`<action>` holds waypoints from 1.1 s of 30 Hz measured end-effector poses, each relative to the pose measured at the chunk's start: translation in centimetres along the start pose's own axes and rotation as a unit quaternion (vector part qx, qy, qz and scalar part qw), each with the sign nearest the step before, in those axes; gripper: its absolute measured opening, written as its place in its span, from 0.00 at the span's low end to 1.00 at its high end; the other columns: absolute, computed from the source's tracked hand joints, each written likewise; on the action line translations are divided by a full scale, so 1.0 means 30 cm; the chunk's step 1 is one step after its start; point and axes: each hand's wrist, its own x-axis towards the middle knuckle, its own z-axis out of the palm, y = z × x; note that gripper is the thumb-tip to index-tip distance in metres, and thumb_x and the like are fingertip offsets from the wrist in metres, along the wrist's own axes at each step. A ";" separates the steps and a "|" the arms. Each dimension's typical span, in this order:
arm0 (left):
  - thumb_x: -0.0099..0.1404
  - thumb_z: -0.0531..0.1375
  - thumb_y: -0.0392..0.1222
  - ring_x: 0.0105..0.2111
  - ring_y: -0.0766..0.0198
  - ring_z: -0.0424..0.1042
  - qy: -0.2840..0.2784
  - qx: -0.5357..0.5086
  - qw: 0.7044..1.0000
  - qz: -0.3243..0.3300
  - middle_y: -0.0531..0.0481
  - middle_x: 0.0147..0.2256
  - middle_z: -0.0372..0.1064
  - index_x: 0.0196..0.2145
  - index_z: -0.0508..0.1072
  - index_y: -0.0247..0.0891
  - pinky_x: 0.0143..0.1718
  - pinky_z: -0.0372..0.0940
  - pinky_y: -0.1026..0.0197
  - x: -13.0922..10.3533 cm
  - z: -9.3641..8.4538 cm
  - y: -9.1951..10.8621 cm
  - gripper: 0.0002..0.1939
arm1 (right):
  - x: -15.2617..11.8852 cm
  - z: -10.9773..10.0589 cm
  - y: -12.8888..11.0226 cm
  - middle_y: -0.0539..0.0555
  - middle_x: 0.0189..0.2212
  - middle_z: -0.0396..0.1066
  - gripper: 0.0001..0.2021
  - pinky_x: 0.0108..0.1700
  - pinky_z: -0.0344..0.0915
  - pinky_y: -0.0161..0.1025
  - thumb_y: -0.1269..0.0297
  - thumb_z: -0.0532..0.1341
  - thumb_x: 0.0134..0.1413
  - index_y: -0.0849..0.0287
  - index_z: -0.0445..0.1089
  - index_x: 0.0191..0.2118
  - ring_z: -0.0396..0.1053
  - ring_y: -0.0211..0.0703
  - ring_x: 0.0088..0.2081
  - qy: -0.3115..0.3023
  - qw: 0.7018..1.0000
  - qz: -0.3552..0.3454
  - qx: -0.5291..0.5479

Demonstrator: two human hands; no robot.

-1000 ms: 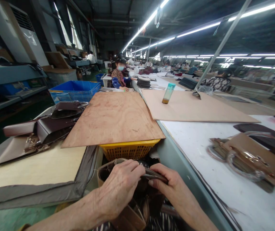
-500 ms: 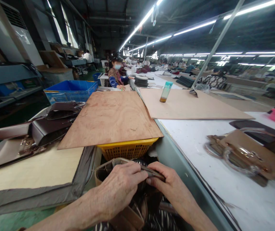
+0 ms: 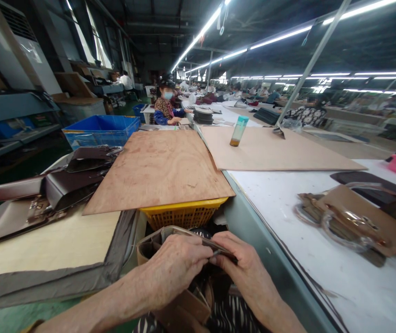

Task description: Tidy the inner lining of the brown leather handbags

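A brown leather bag piece rests on my lap, its open rim facing up below the yellow basket. My left hand is closed on the bag's upper edge, fingertips pinched near its middle. Just to the right, my right hand pinches the same edge between thumb and fingers. A small greyish sliver shows between the two sets of fingertips; what it is cannot be made out. Much of the bag is hidden behind my hands and wrists.
A plywood board lies over a yellow basket. Dark leather pieces are at left, near a blue crate. A bottle and a tan bag stand right. A masked person sits ahead.
My left fingertips have shifted slightly along the bag's edge, and the greyish sliver now shows between my hands. The person ahead has moved their hands a little.
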 end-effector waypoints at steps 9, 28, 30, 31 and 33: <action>0.63 0.49 0.29 0.30 0.64 0.67 -0.003 0.010 1.000 -0.024 0.49 0.30 0.70 0.31 0.73 0.33 0.32 0.60 0.65 0.013 -0.010 0.002 0.13 | -0.054 0.006 0.091 0.55 0.47 0.62 0.12 0.45 0.65 0.39 0.75 0.54 0.55 0.53 0.66 0.43 0.64 0.45 0.45 0.145 0.944 -0.205 -0.214; 0.61 0.51 0.30 0.27 0.64 0.66 -0.026 0.052 0.994 -0.096 0.50 0.26 0.68 0.26 0.71 0.33 0.30 0.58 0.64 0.009 -0.010 0.032 0.11 | -0.021 0.037 0.034 0.58 0.40 0.68 0.12 0.42 0.66 0.44 0.78 0.47 0.56 0.60 0.66 0.32 0.66 0.47 0.41 0.117 0.925 -0.230 -0.278; 0.61 0.52 0.31 0.27 0.65 0.67 0.004 0.033 0.994 -0.101 0.51 0.26 0.68 0.26 0.71 0.34 0.31 0.58 0.64 0.004 -0.004 0.017 0.10 | -0.029 0.039 0.052 0.55 0.40 0.67 0.10 0.42 0.66 0.40 0.76 0.49 0.56 0.58 0.65 0.34 0.66 0.44 0.41 0.112 0.962 -0.157 -0.195; 0.61 0.53 0.31 0.28 0.65 0.67 0.012 0.022 0.994 -0.106 0.51 0.27 0.69 0.26 0.72 0.34 0.31 0.59 0.64 0.003 -0.003 0.011 0.10 | -0.033 0.040 0.062 0.54 0.39 0.68 0.08 0.42 0.66 0.38 0.74 0.50 0.56 0.57 0.64 0.38 0.67 0.43 0.41 0.119 0.975 -0.115 -0.151; 0.61 0.54 0.31 0.29 0.64 0.68 0.011 0.006 0.993 -0.119 0.51 0.28 0.70 0.28 0.73 0.34 0.33 0.59 0.64 0.004 -0.005 0.004 0.09 | -0.038 0.040 0.074 0.52 0.40 0.68 0.12 0.42 0.66 0.36 0.70 0.54 0.55 0.55 0.61 0.46 0.67 0.41 0.40 0.131 0.987 -0.039 -0.081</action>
